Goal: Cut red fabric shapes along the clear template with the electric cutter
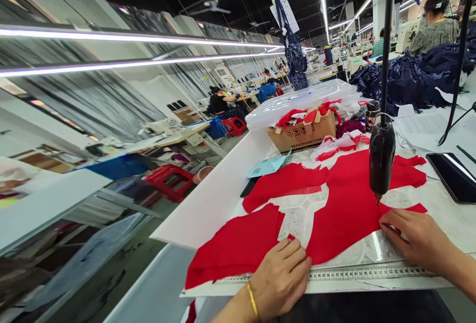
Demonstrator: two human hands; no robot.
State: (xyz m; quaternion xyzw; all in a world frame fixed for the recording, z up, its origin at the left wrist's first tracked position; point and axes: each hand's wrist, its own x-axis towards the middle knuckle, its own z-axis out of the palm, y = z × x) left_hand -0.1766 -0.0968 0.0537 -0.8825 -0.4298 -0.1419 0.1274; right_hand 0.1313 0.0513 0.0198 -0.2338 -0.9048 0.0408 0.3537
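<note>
Several cut pieces of red fabric (345, 199) lie spread over the worktable (412, 199). At the near edge my left hand (278, 278), with a yellow bangle at the wrist, is closed, and a red scrap shows at its fingertips beside the left fabric piece (238, 243). On the right, my right hand (420, 236) pinches the edge of a narrow red fabric strip (405, 208) between thumb and fingers. Just beyond that hand a black tool (382, 157) with a pointed tip hangs upright over the large red piece.
A tape measure (357, 273) runs along the near edge. Farther back are a cardboard box (303, 134) with red scraps, a plastic-wrapped bundle (297, 102), a light blue card (269, 166) and dark blue garments (412, 78). A phone (451, 177) lies right. Co-workers sit farther off.
</note>
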